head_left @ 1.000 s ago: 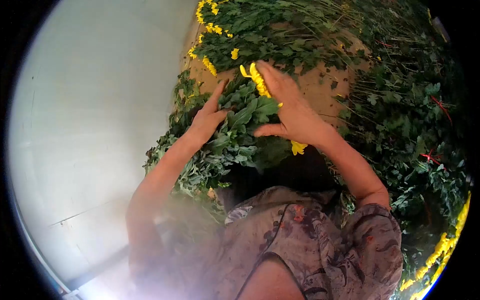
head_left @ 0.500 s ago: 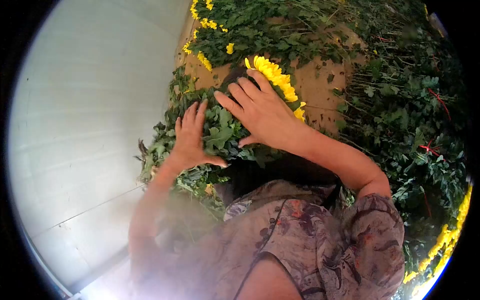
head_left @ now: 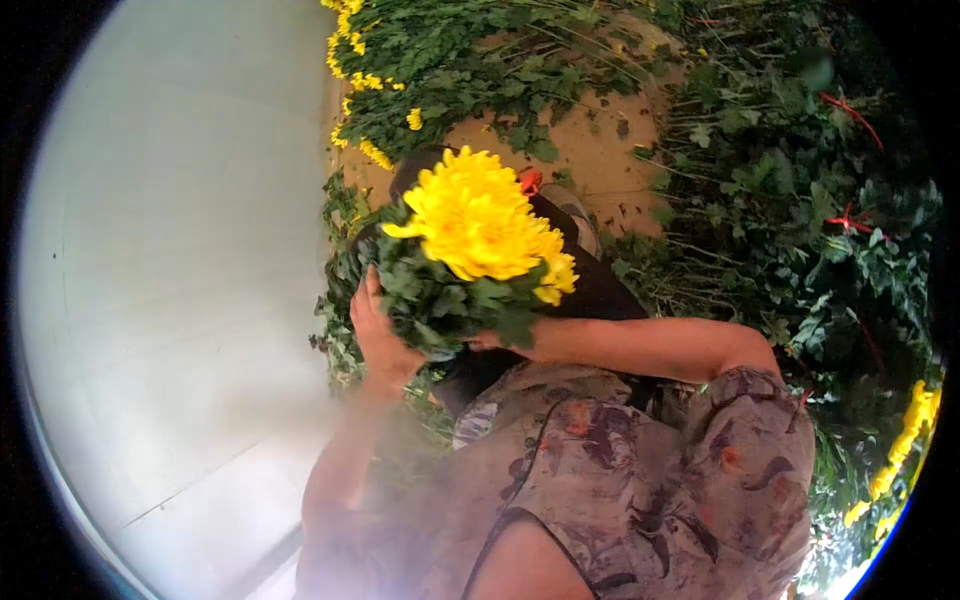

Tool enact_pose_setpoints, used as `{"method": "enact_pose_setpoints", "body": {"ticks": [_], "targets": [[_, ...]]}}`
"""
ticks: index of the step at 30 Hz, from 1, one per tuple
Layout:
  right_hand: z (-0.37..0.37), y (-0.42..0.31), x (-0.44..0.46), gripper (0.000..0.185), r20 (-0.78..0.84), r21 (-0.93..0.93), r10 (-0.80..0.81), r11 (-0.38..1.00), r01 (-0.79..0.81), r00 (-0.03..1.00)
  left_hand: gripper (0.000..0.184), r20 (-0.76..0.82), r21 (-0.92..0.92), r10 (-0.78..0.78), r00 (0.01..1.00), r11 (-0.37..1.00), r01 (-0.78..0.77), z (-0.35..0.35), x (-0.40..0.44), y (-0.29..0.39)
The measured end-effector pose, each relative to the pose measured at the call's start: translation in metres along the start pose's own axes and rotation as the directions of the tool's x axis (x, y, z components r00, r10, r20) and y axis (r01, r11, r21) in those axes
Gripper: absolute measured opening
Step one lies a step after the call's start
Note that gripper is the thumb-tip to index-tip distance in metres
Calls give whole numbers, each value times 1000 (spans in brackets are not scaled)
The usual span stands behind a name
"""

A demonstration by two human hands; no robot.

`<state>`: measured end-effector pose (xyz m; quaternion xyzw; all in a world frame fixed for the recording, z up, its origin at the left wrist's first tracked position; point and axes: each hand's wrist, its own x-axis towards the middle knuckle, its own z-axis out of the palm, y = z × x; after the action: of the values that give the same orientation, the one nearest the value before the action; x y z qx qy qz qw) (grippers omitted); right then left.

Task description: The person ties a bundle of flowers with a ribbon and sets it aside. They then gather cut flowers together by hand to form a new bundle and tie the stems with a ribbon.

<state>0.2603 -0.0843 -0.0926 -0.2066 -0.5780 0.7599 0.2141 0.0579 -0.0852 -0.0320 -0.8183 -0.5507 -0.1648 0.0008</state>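
A bunch of yellow chrysanthemums (head_left: 475, 220) stands upright in front of my body, its blooms facing up toward me over a collar of green leaves. My left hand (head_left: 382, 335) is closed against the left side of the leaves, fingertips on the foliage. My right hand (head_left: 512, 342) reaches in under the leaves from the right and grips the bunch low down; foliage covers most of its fingers. The stems are hidden below the leaves.
Cut chrysanthemums with leafy stems (head_left: 480, 60) lie on the brown floor covering (head_left: 600, 150). Leafy bundles with red ties (head_left: 850, 222) fill the right side. A pale wall panel (head_left: 180, 250) rises at the left. Yellow blooms (head_left: 905, 440) show at the lower right.
The bunch has been turned upright, so its yellow blooms face me. My right hand has moved from the top of the bunch to beneath its leaves; my left hand has closed in on the side.
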Motion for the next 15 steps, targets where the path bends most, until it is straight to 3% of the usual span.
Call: {"method": "enact_pose_setpoints", "body": {"ticks": [2,3,5,8,10,13,15], "targets": [[9,-11,6,83,-85,109,-57,992,66,995,99,80,-45,-8,997,999,12,1,-11,-34],[9,-16,10,90,-120,114,-74,990,88,990,90,255,-178,-136,957,967,184,-3,-14,-51],[7,-25,17,105,-169,93,-92,990,109,981,70,483,-239,-398,780,797,555,-5,-26,-71],[-6,-30,32,119,-186,70,-108,990,123,977,68,587,-325,-550,594,512,795,-16,-48,-75],[-9,-30,36,80,-221,-281,-377,908,312,899,67,604,-379,-557,571,429,820,-15,-53,-72],[-3,-29,31,29,-259,-508,-617,742,438,743,65,611,-424,-549,570,381,822,-6,-47,-64],[-7,-32,29,29,-221,-655,-656,648,389,721,64,613,-443,-546,571,362,820,-6,-44,-64]]}}
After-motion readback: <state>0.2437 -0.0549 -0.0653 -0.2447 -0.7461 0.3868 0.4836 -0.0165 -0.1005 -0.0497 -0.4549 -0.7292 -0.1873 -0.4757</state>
